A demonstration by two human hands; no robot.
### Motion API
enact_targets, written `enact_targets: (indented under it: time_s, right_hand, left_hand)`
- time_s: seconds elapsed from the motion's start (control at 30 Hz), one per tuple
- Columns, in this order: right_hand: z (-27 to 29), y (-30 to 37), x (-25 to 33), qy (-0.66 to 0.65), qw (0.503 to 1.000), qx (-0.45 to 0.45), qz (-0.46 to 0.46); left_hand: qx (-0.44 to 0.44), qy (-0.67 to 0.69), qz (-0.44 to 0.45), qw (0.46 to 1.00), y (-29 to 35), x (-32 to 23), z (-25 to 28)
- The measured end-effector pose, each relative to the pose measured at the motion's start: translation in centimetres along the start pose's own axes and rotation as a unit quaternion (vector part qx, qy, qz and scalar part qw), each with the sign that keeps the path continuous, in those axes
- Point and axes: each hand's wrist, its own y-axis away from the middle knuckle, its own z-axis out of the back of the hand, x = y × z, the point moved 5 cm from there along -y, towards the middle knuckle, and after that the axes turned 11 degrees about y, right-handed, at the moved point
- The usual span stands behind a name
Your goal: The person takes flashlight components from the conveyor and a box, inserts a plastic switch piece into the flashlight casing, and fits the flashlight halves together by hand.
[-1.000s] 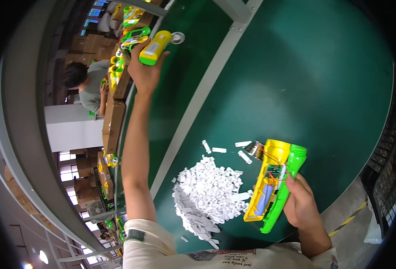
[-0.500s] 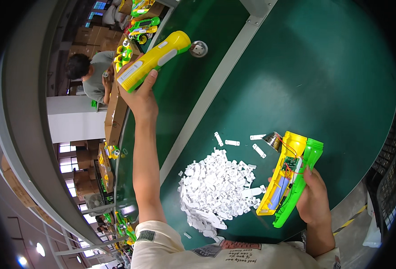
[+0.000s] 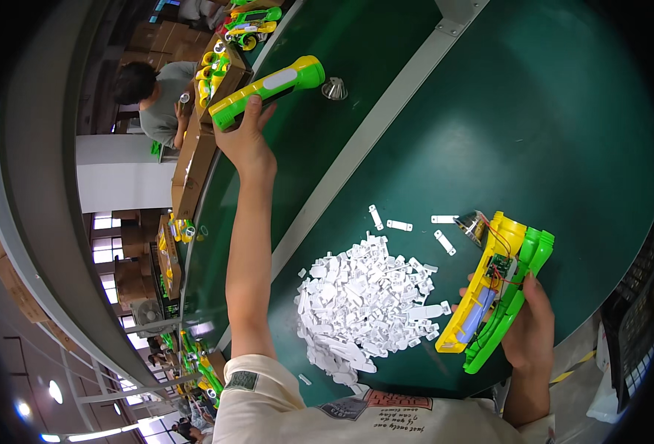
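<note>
My left arm reaches out to the far left, where my left hand (image 3: 247,144) is closed round the rear end of a yellow and green flashlight (image 3: 271,85). Just beyond its wide head is a shiny metal reflector cup (image 3: 334,89); whether wires join the two I cannot tell. Closer to me on the right, my right hand (image 3: 530,325) grips an opened flashlight casing (image 3: 482,325). Its yellow and green halves stand slightly apart, showing a green circuit board (image 3: 498,265), a blue battery (image 3: 478,314) and thin wires. Another reflector cup (image 3: 471,226) hangs from it by wires.
A heap of small white plastic parts (image 3: 364,303) lies on the green table (image 3: 564,140), several strays beside it. A metal rail (image 3: 364,152) divides table from green belt. Cardboard boxes (image 3: 193,174) with flashlight parts line the belt's far side; a co-worker (image 3: 165,96) sits behind them.
The flashlight in my left hand has rolled, showing more of its green side, and has tilted flatter. The reflector beside it has turned. The whole view has shifted slightly.
</note>
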Motion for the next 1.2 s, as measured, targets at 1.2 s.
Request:
enact_targets:
  time_s: [1.2]
  right_hand:
    - [-5.2, 5.0, -2.0, 0.056, 0.998, 0.031, 0.025]
  left_hand:
    - [0.380, -0.512, -0.232, 0.734, 3.7, 0.5, 2.8]
